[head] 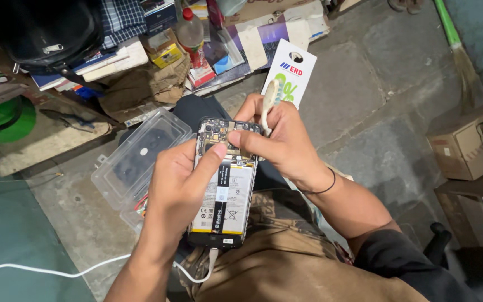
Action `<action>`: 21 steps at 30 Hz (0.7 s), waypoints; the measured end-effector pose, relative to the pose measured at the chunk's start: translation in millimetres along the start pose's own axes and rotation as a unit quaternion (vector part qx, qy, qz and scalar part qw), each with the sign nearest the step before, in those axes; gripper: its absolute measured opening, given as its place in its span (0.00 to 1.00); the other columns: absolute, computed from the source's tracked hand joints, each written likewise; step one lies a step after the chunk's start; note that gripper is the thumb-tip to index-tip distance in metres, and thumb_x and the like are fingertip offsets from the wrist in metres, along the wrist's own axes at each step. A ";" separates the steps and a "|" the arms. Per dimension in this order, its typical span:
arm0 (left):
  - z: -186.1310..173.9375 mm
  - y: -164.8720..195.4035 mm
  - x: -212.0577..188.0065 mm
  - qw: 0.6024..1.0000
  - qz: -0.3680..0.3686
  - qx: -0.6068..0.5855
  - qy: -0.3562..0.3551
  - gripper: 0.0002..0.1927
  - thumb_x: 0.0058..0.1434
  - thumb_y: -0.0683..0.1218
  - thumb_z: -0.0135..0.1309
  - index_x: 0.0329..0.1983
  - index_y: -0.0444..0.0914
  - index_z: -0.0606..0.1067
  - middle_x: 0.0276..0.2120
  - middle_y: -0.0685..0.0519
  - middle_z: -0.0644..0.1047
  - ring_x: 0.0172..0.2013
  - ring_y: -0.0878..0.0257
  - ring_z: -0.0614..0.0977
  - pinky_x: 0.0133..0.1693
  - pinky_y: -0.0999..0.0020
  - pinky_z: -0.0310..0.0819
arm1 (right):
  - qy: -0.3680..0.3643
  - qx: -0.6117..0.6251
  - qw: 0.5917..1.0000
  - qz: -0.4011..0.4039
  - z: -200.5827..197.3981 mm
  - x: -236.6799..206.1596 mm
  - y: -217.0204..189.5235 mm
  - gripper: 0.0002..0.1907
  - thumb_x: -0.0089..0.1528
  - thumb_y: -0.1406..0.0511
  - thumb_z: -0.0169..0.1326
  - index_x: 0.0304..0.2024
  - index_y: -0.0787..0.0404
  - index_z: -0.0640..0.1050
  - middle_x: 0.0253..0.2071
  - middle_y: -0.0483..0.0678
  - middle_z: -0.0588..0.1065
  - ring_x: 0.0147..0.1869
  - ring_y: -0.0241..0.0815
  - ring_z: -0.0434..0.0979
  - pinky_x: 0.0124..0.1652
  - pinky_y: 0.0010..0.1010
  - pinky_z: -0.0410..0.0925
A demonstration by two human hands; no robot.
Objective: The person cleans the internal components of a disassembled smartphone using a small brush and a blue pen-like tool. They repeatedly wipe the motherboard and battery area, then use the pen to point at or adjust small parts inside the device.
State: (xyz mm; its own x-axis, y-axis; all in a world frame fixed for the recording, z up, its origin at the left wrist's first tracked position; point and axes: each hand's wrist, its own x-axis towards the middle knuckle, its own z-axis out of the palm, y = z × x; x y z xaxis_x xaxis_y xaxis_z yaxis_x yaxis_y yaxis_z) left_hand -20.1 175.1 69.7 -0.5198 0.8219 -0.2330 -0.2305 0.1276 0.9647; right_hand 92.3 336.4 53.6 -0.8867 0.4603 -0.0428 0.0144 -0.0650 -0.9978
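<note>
An opened phone [225,215] with its back cover off lies in my left hand [177,190] over my lap, showing a white and yellow battery and the circuit board at the top. My left thumb presses near the top of the battery. My right hand [278,137] holds a slim pale tool [268,106] upright and touches the board near the camera with its fingertips. A white cable [57,272] is plugged into the phone's bottom end.
A clear plastic case [121,170] rests open on my left knee. A white and green card package [292,72] lies beyond my hands. Books, boxes and a bottle [190,31] clutter the floor ahead. A cardboard box [459,148] and a broom [457,50] stand right.
</note>
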 end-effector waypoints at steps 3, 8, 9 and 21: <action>1.3 2.4 0.7 0.999 0.005 0.034 0.002 0.11 0.69 0.45 0.53 0.38 0.32 0.81 0.26 0.58 0.80 0.27 0.75 0.75 0.29 0.75 0.70 | 0.001 0.024 0.999 0.023 -3.7 -2.9 0.3 0.06 0.61 0.68 0.61 0.36 0.65 0.77 0.31 0.40 0.74 0.34 0.27 0.70 0.35 0.22 0.62; 3.0 3.8 5.4 0.999 0.000 0.054 -0.001 0.11 0.68 0.45 0.52 0.38 0.33 0.81 0.26 0.57 0.82 0.27 0.75 0.77 0.28 0.75 0.71 | -0.021 0.053 0.998 0.026 -12.9 -10.3 1.5 0.07 0.60 0.69 0.58 0.38 0.66 0.75 0.33 0.39 0.72 0.36 0.26 0.68 0.37 0.20 0.61; 2.9 3.5 6.4 0.998 -0.005 0.065 0.002 0.11 0.68 0.45 0.52 0.38 0.33 0.81 0.26 0.57 0.82 0.26 0.75 0.77 0.28 0.75 0.71 | -0.011 0.048 0.998 0.034 -14.3 -11.5 2.4 0.07 0.59 0.69 0.58 0.37 0.65 0.75 0.32 0.39 0.71 0.34 0.26 0.67 0.35 0.20 0.60; 9.4 1.0 7.2 0.999 0.009 0.032 -0.033 0.11 0.69 0.45 0.52 0.40 0.33 0.81 0.28 0.58 0.81 0.28 0.76 0.76 0.30 0.76 0.71 | -0.004 0.054 0.998 0.030 -18.7 -16.6 5.3 0.07 0.59 0.70 0.59 0.35 0.63 0.73 0.31 0.38 0.70 0.34 0.25 0.66 0.34 0.21 0.58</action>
State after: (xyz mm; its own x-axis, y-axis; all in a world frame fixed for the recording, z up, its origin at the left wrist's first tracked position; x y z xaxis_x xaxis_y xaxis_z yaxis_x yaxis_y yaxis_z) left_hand -16.3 186.3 70.2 -0.4682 0.8585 -0.2093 -0.1672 0.1465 0.9750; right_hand 115.8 344.9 48.1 -0.8897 0.4451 -0.1011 0.0180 -0.1870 -0.9822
